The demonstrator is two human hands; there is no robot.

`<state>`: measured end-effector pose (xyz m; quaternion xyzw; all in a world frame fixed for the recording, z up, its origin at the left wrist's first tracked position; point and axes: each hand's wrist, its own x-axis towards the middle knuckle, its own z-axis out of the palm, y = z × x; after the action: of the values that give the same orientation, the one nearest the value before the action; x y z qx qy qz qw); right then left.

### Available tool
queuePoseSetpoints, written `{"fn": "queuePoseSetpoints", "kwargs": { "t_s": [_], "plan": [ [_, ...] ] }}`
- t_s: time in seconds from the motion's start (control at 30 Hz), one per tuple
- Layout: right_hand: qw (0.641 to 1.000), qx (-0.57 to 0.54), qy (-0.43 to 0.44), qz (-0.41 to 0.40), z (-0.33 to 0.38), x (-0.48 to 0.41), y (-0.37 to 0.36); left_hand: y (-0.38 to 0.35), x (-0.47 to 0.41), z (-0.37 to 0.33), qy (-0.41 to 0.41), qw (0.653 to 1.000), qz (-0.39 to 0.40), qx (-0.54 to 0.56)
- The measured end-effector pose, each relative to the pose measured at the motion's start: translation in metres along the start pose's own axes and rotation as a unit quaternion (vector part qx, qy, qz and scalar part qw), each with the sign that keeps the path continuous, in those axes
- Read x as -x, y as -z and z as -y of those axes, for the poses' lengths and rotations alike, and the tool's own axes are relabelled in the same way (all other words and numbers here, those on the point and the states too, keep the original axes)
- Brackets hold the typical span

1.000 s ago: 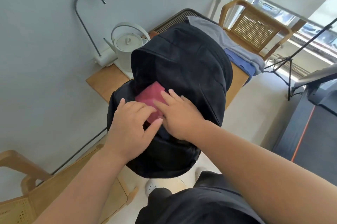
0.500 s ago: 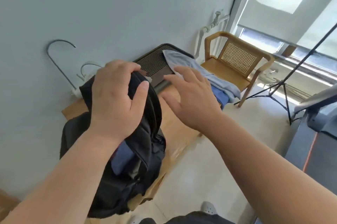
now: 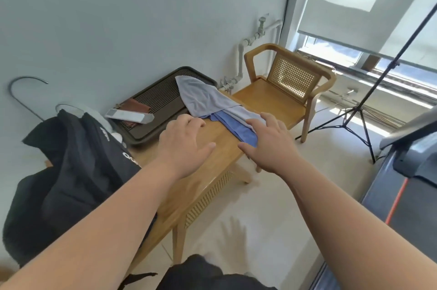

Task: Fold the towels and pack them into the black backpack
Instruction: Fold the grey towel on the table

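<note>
Left hand (image 3: 185, 145) is extended palm down over the table (image 3: 224, 135), fingers loosely spread, holding nothing. Right hand (image 3: 269, 144), likewise spread and empty, is at the edge of the grey towel (image 3: 203, 98), which lies over the blue towel (image 3: 236, 127) — contact unclear. The black backpack (image 3: 71, 166) slumps at the table's left end.

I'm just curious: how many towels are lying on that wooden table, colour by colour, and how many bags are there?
Grey towel: 1
Blue towel: 1
Black backpack: 1
Total: 3
</note>
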<state>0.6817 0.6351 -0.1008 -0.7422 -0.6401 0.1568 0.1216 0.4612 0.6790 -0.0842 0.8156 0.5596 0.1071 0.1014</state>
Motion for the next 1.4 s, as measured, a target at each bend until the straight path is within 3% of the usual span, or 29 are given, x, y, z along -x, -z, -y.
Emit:
{"fn": "queuePoseSetpoints", "kwargs": {
  "t_s": [0.37,0.87,0.97,1.13,1.4],
  "plan": [
    [0.994,0.035,-0.039,0.095,-0.078,-0.102,-0.019,-0.096,-0.127,-0.015,0.024,0.994,0.108,-0.020],
    [0.958,0.011,-0.072,0.278,-0.122,-0.264,-0.064,-0.173,-0.276,0.053,0.047,0.950,0.293,-0.097],
    [0.945,0.023,-0.050,0.323,-0.128,-0.287,-0.077,-0.183,-0.287,0.058,0.048,0.941,0.316,-0.110],
    [0.897,0.096,0.066,0.426,-0.137,-0.317,-0.098,-0.195,-0.313,0.063,0.056,0.920,0.359,-0.149],
    [0.882,0.138,0.134,0.431,-0.154,-0.353,-0.099,-0.205,-0.329,0.045,0.158,0.922,0.342,-0.088]
  ]
}}
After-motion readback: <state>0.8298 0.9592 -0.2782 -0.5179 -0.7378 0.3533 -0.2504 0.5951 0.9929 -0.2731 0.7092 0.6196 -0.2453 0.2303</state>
